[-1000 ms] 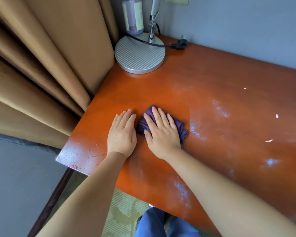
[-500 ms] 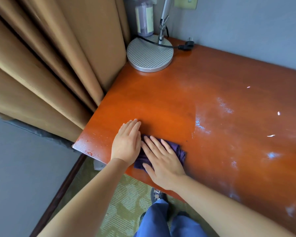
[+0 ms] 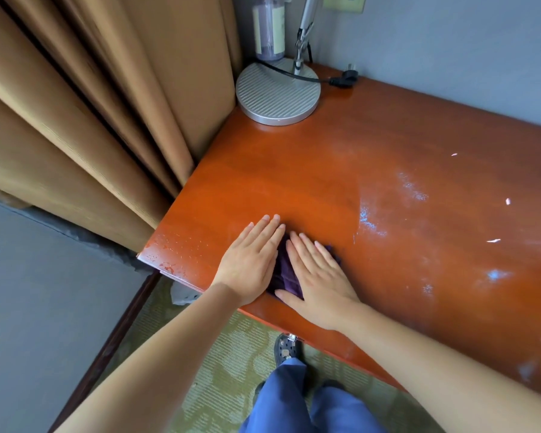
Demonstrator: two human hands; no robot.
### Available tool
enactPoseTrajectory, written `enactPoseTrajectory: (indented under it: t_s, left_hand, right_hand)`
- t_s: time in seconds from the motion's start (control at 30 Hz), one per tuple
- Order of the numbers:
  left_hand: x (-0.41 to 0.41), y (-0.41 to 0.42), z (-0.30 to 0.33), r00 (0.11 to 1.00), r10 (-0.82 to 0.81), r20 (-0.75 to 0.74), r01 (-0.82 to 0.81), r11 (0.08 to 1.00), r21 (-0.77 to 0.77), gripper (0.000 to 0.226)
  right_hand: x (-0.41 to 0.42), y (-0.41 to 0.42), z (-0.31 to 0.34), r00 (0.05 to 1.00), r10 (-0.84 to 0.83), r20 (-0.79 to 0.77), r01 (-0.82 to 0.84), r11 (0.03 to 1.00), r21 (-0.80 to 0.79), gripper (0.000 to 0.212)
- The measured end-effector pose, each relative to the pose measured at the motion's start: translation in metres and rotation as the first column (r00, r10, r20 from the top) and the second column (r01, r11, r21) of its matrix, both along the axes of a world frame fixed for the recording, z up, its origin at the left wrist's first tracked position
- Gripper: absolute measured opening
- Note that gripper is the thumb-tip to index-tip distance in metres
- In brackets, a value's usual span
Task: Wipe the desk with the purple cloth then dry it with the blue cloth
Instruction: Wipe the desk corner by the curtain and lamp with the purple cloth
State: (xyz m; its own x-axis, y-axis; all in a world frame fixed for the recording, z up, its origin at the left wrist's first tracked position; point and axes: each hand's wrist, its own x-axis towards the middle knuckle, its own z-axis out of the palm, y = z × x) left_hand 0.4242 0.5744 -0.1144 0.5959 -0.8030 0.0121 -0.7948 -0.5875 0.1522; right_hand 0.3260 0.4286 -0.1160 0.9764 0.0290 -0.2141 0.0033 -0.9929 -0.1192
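The purple cloth (image 3: 285, 273) lies bunched on the orange-brown wooden desk (image 3: 388, 145), near its front edge towards the left corner. My right hand (image 3: 320, 276) presses flat on top of it, fingers spread, and covers most of it. My left hand (image 3: 250, 260) lies flat on the desk right beside it, its inner edge touching the cloth. Only a narrow strip of cloth shows between the two hands. Wet, shiny streaks (image 3: 369, 220) mark the desk to the right. No blue cloth is in view.
A round silver lamp base (image 3: 278, 95) with a black cord and plug (image 3: 344, 79) stands at the back left corner, a bottle (image 3: 268, 26) behind it. Tan curtains (image 3: 107, 104) hang against the desk's left side. Small white specks (image 3: 493, 240) lie on the right.
Both hands and the purple cloth have slid back from the middle of the desk to its front edge. The hands have closed in, hiding more of the cloth.
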Motion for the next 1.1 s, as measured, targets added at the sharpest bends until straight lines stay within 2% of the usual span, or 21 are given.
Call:
enactPoseTrajectory:
  t_s: [0.07,0.17,0.3,0.4,0.53,0.67,0.73,0.83,0.97,1.1]
  left_hand:
    - [0.001,-0.002,-0.002,0.999,-0.044,0.021,0.042,0.996,0.075,0.051]
    - [0.003,-0.007,-0.007,0.999,-0.015,0.051,0.007,0.989,0.145,0.054]
    - [0.016,-0.016,-0.007,0.997,0.073,0.024,-0.076,0.982,0.174,0.064]
    - [0.017,-0.014,-0.008,0.997,0.070,0.023,-0.073,0.979,0.190,0.063]
    - [-0.012,-0.004,-0.009,0.997,0.043,0.061,-0.049,0.993,0.111,0.059]
    - [-0.062,0.006,-0.011,1.000,0.018,0.012,-0.019,0.999,0.046,0.054]
    - [-0.072,0.006,-0.011,1.000,0.018,0.000,-0.018,0.998,0.064,0.054]
    - [-0.067,-0.001,-0.012,0.999,0.037,-0.028,-0.035,0.996,0.086,0.056]
    - [-0.045,-0.027,-0.010,0.993,0.114,-0.017,-0.112,0.989,0.101,0.062]
    - [-0.027,-0.046,-0.012,0.989,0.146,0.001,-0.144,0.980,0.135,0.063]
  right_hand:
    - [-0.002,-0.004,0.000,0.998,0.062,-0.007,-0.062,0.998,-0.004,0.090]
    - [0.010,-0.017,0.001,0.988,0.152,-0.019,-0.152,0.988,0.040,0.097]
    - [0.034,-0.027,0.006,0.986,0.162,-0.044,-0.161,0.987,0.021,0.101]
    - [0.036,-0.025,0.008,0.988,0.146,-0.059,-0.145,0.989,0.015,0.098]
    - [0.003,-0.018,0.008,0.986,0.159,-0.052,-0.156,0.986,0.054,0.094]
    - [-0.040,-0.017,0.006,0.984,0.167,-0.055,-0.164,0.985,0.062,0.091]
    - [-0.050,-0.018,0.006,0.978,0.196,-0.075,-0.191,0.979,0.070,0.086]
    - [-0.043,-0.027,0.003,0.972,0.221,-0.076,-0.218,0.975,0.047,0.082]
    - [-0.013,-0.047,0.003,0.971,0.238,-0.034,-0.237,0.971,0.038,0.092]
    - [0.003,-0.058,0.009,0.985,0.162,-0.055,-0.162,0.987,0.004,0.095]
